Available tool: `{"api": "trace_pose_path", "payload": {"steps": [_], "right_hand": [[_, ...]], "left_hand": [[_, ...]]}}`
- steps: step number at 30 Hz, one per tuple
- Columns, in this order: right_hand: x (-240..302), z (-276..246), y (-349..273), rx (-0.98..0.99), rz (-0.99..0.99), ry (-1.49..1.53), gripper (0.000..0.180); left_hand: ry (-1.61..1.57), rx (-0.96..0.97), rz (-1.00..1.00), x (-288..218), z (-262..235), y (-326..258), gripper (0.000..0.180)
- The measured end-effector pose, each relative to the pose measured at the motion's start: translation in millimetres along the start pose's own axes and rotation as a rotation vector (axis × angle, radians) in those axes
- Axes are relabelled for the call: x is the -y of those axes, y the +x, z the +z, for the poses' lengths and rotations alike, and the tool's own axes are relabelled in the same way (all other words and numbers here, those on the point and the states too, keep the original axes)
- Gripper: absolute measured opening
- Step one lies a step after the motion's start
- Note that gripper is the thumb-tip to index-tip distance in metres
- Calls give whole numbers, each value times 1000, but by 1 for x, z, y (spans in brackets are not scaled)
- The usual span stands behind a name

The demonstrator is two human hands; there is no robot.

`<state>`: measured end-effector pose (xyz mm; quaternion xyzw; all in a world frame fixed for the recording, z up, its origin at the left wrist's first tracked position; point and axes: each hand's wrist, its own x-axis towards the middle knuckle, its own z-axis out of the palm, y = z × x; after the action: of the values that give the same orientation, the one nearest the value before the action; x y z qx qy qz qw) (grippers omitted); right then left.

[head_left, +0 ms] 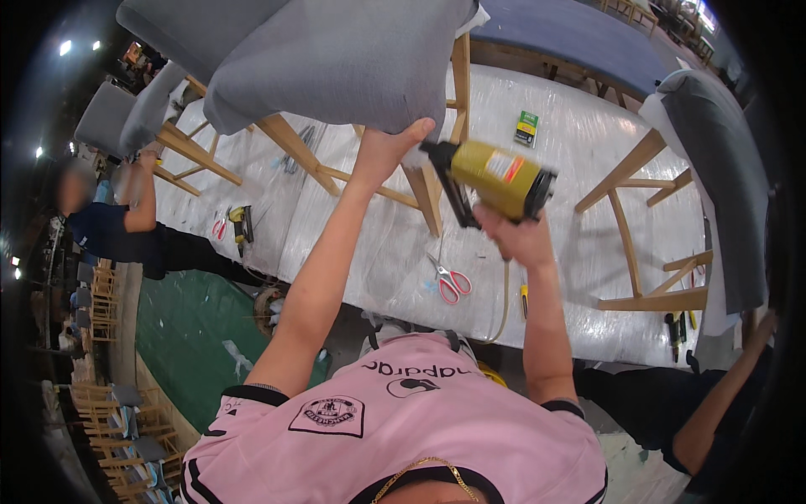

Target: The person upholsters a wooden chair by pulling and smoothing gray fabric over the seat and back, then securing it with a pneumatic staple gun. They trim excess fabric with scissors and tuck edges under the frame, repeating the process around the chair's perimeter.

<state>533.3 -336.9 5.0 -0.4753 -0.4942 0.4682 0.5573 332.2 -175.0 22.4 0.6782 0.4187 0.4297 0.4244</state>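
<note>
- The landmark is the grey chair (327,76) with wooden legs, in front of the person, its seat above the worktop (386,260).
- The staple gun (499,181), olive with a black nose, is just right of the chair's near seat corner. Its long axis runs crosswise, nose toward that corner, thick end off to the right and slightly nearer the person.
- The right hand (520,235) has its fingers wrapped round the gun's handle, somewhat blurred; it is farther from the chair than the nose is.
- The left hand (393,151), nearer the chair, is at the near edge of its seat, thumb along the corner. The other fingers are mostly hidden, so I cannot tell how firmly they close.
- The left thumb is very near the gun's nose, the tightest spot between tool and seat; a chair leg stands just below.
- Nearer the person than the chair lie red-handled scissors (451,283); a hose (505,302) hangs below the gun's handle.
- Right of the chair are a small green-and-black box (526,128) and, farther off, a second chair (718,168).
- Left of the chair, a second staple gun (242,227) lies near a co-worker (109,235).
</note>
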Motion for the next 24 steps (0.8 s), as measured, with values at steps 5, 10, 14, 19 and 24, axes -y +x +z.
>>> {"api": "trace_pose_path", "payload": {"steps": [5, 10, 14, 19, 24], "right_hand": [[23, -2, 47, -4, -61, 168, 20], [20, 0, 63, 33, -75, 183, 22], [26, -2, 63, 44, -33, 153, 23], [26, -2, 66, 53, -4, 144, 23], [22, -7, 73, 110, 36, 123, 23]], "left_hand": [[-4, 4, 40, 14, -2, 6, 64], [-24, -23, 36, 14, 0, 1, 51], [-51, -17, 28, 8, 1, 0, 52], [-105, -1, 46, 9, 0, 1, 51], [-137, 59, 44, 2, 0, 1, 42]]}}
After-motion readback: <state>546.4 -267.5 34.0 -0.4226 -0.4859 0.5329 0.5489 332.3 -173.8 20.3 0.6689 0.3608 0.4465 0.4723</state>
